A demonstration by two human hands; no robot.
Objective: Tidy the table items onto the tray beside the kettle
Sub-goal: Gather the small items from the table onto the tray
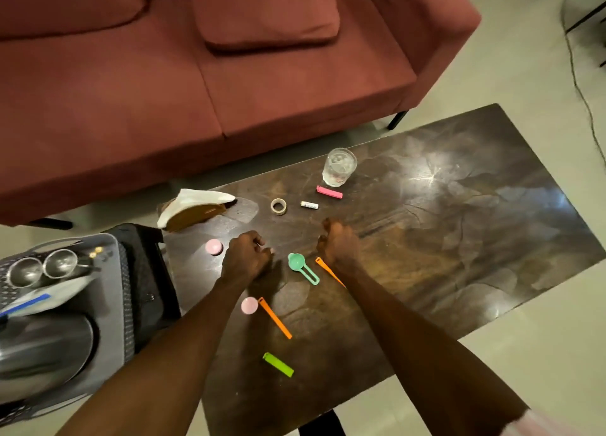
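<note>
Green scoop between two hands, tray far off to the left

The green scoop (302, 267) is seen on the table (459, 206) between both hands, handle pointed back and rightward. The left hand (246, 255) is loosely curled, nothing held; the right hand (337, 243) is curled too, but its hold cannot be told. The tray (113, 304) is well apart, leftward.

red sofa (229, 84) stood behind dark table; loose cushion (265, 12) lay on its seat. thin cable (580, 84) trailed across pale floor (524, 68) at right.
</note>
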